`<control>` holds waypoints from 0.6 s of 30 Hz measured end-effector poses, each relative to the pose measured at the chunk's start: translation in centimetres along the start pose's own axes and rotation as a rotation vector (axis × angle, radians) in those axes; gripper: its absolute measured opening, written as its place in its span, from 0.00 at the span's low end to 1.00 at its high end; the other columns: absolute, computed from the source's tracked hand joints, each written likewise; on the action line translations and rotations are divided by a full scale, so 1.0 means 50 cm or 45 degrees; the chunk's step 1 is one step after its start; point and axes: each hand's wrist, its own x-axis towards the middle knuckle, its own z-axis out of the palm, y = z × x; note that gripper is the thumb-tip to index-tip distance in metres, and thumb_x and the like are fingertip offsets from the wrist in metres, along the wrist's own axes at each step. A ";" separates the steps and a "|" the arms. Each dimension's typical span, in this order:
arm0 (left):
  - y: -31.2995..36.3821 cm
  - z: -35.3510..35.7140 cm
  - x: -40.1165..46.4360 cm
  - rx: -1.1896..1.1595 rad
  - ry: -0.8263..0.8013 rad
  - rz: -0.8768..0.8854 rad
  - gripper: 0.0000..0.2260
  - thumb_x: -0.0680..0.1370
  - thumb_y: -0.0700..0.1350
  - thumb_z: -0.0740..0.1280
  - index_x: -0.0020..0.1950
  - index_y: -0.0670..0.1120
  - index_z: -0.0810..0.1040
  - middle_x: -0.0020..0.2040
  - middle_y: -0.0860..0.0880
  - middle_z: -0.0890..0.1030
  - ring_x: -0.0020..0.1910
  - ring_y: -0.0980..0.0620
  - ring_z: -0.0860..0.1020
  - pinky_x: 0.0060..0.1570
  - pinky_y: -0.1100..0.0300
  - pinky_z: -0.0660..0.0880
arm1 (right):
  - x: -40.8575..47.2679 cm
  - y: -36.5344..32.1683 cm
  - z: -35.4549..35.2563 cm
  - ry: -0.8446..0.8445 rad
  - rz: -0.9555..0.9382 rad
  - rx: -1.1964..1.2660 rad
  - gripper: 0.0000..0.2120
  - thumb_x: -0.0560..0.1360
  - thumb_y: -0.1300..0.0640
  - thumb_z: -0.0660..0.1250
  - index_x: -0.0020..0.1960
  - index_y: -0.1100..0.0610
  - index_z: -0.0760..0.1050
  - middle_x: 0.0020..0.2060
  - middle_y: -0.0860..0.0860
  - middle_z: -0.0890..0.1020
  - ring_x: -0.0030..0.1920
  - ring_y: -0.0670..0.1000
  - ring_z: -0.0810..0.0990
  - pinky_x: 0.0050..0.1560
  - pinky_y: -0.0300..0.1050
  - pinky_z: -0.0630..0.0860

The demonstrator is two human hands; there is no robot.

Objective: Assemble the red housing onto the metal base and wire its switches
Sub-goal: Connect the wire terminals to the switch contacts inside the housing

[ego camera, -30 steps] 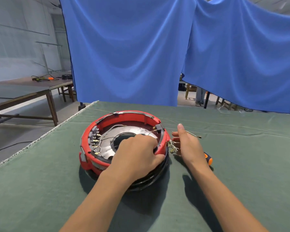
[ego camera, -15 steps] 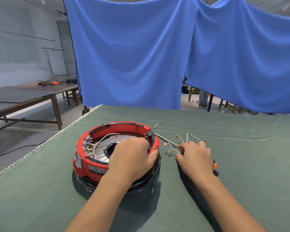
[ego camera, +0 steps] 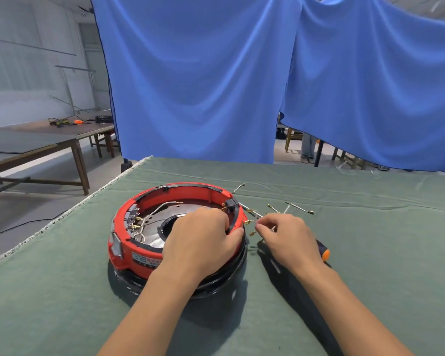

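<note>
The round red housing sits on the green table, over a grey metal base plate and a black ring below. Brass terminals and thin wires line its inner left wall. My left hand grips the housing's right rim, thumb outside and fingers curled inside. Just right of the rim, my right hand pinches a short wire with brass terminals. More loose wires lie on the cloth behind my right hand.
An orange and black screwdriver lies partly under my right wrist. The green cloth table ends at a frayed left edge. Blue curtains hang behind it. Wooden tables with cables stand far left.
The view has shifted, so the housing sits a little lower left. My right hand went from flat beside the rim to curled down onto the loose wires. My left hand kept its grip.
</note>
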 end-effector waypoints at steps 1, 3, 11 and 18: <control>0.000 0.000 0.000 0.001 0.001 -0.004 0.22 0.75 0.62 0.58 0.34 0.45 0.76 0.31 0.50 0.75 0.36 0.48 0.74 0.32 0.55 0.64 | -0.002 -0.004 0.001 0.039 -0.031 0.015 0.07 0.75 0.51 0.65 0.48 0.48 0.82 0.47 0.45 0.83 0.49 0.50 0.79 0.46 0.44 0.73; 0.001 0.001 -0.001 0.006 -0.010 -0.021 0.21 0.75 0.62 0.58 0.35 0.46 0.76 0.31 0.50 0.74 0.35 0.47 0.73 0.32 0.55 0.62 | 0.001 -0.002 -0.005 0.201 0.003 0.065 0.07 0.75 0.53 0.64 0.46 0.48 0.81 0.46 0.44 0.83 0.47 0.50 0.78 0.43 0.43 0.69; 0.005 0.004 0.007 0.007 -0.021 -0.015 0.24 0.76 0.60 0.59 0.28 0.45 0.59 0.26 0.50 0.62 0.30 0.45 0.65 0.31 0.55 0.57 | 0.091 0.080 -0.023 -0.010 0.444 -0.160 0.12 0.76 0.57 0.61 0.57 0.50 0.77 0.58 0.52 0.80 0.58 0.57 0.76 0.52 0.47 0.71; 0.006 0.008 0.011 0.038 -0.041 -0.052 0.24 0.77 0.60 0.58 0.29 0.47 0.58 0.27 0.50 0.61 0.27 0.50 0.60 0.30 0.53 0.53 | 0.146 0.093 -0.018 -0.370 0.350 -0.324 0.16 0.76 0.56 0.62 0.61 0.43 0.76 0.59 0.51 0.81 0.60 0.54 0.76 0.53 0.44 0.73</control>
